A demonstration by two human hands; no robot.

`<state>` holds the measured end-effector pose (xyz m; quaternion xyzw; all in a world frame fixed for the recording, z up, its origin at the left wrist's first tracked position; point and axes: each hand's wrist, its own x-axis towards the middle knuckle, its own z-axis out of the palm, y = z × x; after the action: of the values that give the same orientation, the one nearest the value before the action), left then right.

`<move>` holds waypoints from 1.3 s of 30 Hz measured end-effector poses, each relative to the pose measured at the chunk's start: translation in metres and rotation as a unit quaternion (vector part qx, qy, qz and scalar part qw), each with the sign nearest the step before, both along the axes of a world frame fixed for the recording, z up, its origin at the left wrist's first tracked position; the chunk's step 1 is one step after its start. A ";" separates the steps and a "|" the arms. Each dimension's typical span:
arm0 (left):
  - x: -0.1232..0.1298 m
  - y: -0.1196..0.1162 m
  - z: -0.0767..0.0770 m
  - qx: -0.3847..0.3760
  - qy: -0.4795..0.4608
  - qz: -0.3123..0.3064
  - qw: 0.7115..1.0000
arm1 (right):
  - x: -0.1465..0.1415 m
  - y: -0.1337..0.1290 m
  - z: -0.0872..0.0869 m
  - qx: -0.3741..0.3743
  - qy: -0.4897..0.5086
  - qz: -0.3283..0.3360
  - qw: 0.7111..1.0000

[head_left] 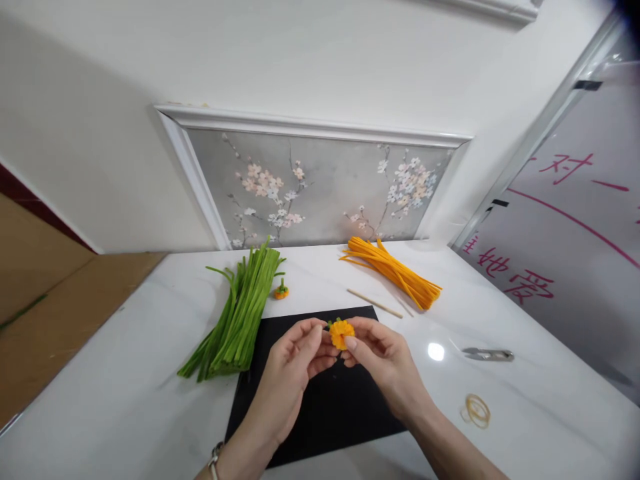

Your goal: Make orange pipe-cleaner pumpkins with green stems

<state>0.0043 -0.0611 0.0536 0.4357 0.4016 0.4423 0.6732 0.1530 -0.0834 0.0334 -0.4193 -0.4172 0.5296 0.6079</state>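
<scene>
Between my hands, above a black mat [330, 407], is a small orange flower [342, 334] with bits of green behind it. My right hand [383, 353] pinches the flower, its thumb on the front petals. My left hand [300, 353] is closed at the flower's left side, thumb and fingertips together by the green part; what lies between them is too small to tell. A bundle of green fuzzy stems [243, 313] lies left of the mat. Behind the mat, a second orange flower [281, 290] rests face down with its green stem up.
Orange fuzzy stems [393, 270] lie at the back right, with a thin wooden stick [375, 303] before them. Farther right are small metal snips [489, 355] and rubber bands [477, 411]. Cardboard [100, 300] borders the white table [130, 373] on the left.
</scene>
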 end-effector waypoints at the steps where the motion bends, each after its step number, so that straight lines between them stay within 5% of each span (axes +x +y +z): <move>1: 0.000 0.001 0.001 -0.027 -0.019 -0.001 0.999 | 0.000 0.000 0.000 0.001 -0.005 0.003 1.000; 11: 0.002 -0.001 -0.001 -0.199 -0.162 0.066 0.964 | -0.010 -0.003 -0.004 0.004 0.036 0.002 0.999; 17: 0.003 -0.003 0.005 -0.220 -0.170 0.077 0.958 | -0.002 -0.005 0.000 0.060 -0.018 0.041 0.997; 23: 0.001 -0.003 0.003 -0.158 -0.118 0.038 0.980 | 0.004 -0.005 0.005 0.107 -0.141 0.053 0.983; 30: 0.003 -0.004 0.000 -0.105 -0.083 0.012 0.991 | -0.002 -0.004 0.005 -0.009 -0.017 0.055 0.998; 35: 0.003 -0.007 0.005 0.024 0.033 -0.058 0.997 | -0.001 -0.002 0.004 -0.033 0.024 0.024 0.999; 39: 0.003 -0.008 0.004 0.113 0.127 -0.043 0.985 | 0.001 -0.002 0.005 -0.019 -0.011 0.037 0.999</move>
<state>0.0073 -0.0692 0.0578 0.5782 0.4126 0.3965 0.5816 0.1539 -0.0856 0.0380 -0.4209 -0.4286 0.5552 0.5752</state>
